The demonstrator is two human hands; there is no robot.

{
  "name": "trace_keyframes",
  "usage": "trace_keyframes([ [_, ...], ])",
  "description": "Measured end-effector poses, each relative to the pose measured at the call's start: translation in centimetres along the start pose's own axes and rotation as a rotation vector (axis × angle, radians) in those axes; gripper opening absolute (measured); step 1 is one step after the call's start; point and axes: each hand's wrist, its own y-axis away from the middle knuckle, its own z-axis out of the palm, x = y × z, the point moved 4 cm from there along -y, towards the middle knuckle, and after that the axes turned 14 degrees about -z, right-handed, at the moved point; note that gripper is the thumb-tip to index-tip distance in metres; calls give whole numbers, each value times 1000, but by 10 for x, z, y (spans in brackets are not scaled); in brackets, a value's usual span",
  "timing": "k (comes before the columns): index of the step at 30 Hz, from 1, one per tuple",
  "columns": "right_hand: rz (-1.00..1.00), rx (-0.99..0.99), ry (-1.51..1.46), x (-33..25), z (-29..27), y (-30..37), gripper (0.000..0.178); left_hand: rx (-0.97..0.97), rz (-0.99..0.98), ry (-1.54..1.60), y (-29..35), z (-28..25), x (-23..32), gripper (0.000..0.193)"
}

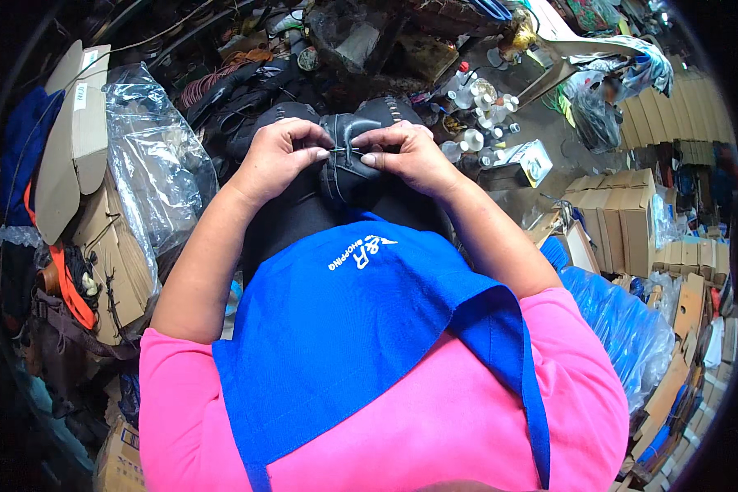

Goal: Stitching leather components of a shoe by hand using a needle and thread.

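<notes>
On my lap, between my knees, lies a black leather piece [348,184] that looks like a shoe upper, with a seam across its top. My left hand [280,157] is closed in a pinch at its left side, thumb and forefinger on a thin, pale, needle-like piece [339,150]. From the other side my right hand [410,156] pinches at the same seam, its thumb and forefinger closed on a thin strand that is too small to make out well. Both hands sit close together at the leather. A blue apron [344,303] covers my front below them.
Left stand grey-brown cardboard sheets [90,123] and a clear plastic bag [156,156]. Several white bottles [476,102] and a metal can [529,162] stand on the right. Beyond are stacked cardboard boxes [619,217] and a plastic-wrapped blue bundle [619,316].
</notes>
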Motion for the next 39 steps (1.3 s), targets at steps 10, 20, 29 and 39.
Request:
trace_keyframes([
  [10,61,160,-267,4,13,3,23,-33,-171,202,3,14,13,11],
  [20,108,64,-272,-10,-18,7,10,47,36,-145,10,-7,29,8],
  [29,-338,-300,768,-45,-12,-7,11,-28,199,-634,19,-8,39,6],
  [39,84,315,-556,-13,-53,12,16,-7,-42,597,23,-51,10,8],
])
